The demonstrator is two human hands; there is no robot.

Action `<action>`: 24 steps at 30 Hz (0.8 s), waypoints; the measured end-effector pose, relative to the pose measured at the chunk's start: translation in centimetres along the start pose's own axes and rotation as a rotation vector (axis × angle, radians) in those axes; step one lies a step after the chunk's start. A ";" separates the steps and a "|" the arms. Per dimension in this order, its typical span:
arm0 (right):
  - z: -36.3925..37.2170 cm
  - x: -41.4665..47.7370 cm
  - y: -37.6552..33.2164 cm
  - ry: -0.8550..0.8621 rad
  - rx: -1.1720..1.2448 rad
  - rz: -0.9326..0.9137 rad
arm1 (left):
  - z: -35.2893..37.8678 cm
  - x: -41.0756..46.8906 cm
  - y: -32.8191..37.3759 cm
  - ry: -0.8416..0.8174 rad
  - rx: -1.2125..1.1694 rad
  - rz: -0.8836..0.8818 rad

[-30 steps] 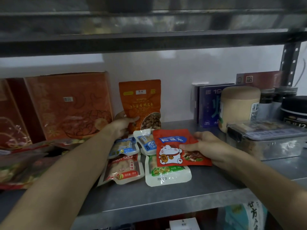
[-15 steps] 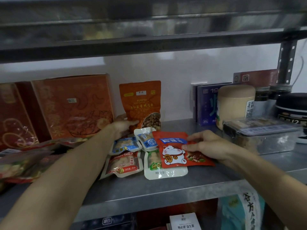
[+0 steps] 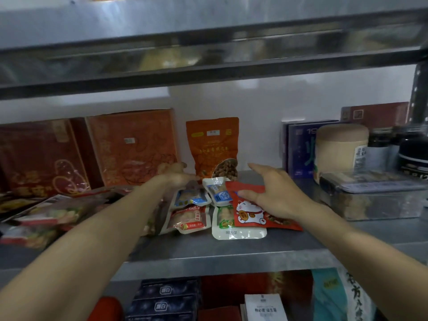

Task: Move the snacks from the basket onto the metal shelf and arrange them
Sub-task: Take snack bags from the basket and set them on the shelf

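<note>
On the metal shelf (image 3: 231, 253) an orange nut pouch (image 3: 212, 144) stands upright against the back wall. My left hand (image 3: 177, 176) is at its lower left corner with fingers stretched toward it; blur hides whether they touch. In front lie several small white snack packets (image 3: 190, 218), two of them blue-labelled (image 3: 218, 193). A red packet with a white cat (image 3: 247, 213) lies flat over the green-labelled one (image 3: 228, 224). My right hand (image 3: 275, 193) rests on the red packet, thumb on it and fingers spread, the index finger raised toward the back.
Two large red-orange boxes (image 3: 132, 147) stand at the back left, with flat snack bags (image 3: 53, 212) piled before them. At the right are a blue box (image 3: 298, 149), a beige jar (image 3: 340, 147), dark jars (image 3: 414, 149) and a clear lidded container (image 3: 370, 198). Another shelf (image 3: 208, 66) hangs close overhead.
My right hand has laid the red cat packet down and let go its pinch, fingers now spread. My left hand has loosened from the orange pouch's corner.
</note>
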State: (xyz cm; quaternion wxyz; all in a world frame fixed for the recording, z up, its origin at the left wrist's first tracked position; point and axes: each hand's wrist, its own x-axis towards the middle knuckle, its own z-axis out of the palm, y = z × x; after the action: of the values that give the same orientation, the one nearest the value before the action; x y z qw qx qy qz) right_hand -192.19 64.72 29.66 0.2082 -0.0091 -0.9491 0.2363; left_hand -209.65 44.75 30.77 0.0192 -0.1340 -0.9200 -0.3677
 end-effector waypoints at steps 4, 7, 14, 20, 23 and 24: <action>1.2 1.2 -2.9 -0.053 -0.202 -0.156 | -2.3 -3.3 -0.7 -0.003 0.103 0.154; 2.6 1.2 -5.4 -0.076 -0.295 -0.200 | -4.4 -6.5 -1.6 0.066 0.339 0.326; 6.2 -2.0 -14.5 -0.121 -0.313 -0.269 | -11.1 -15.9 -7.3 0.214 0.850 0.303; 12.2 -7.3 -26.9 -0.127 -0.267 -0.363 | -18.1 -26.9 -16.6 0.324 0.908 0.090; 16.6 -10.5 -33.8 -0.109 -0.259 -0.462 | -21.7 -32.3 -21.7 0.375 0.961 -0.028; 18.1 -11.6 -36.0 -0.118 -0.244 -0.492 | -22.9 -34.1 -23.5 0.388 0.958 -0.066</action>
State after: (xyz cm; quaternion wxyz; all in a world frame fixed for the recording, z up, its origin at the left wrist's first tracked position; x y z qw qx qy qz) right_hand -185.89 23.36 26.94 0.2010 0.2106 -0.9546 0.0629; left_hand -184.42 4.88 27.10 0.2372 -0.0106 -0.9684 0.0761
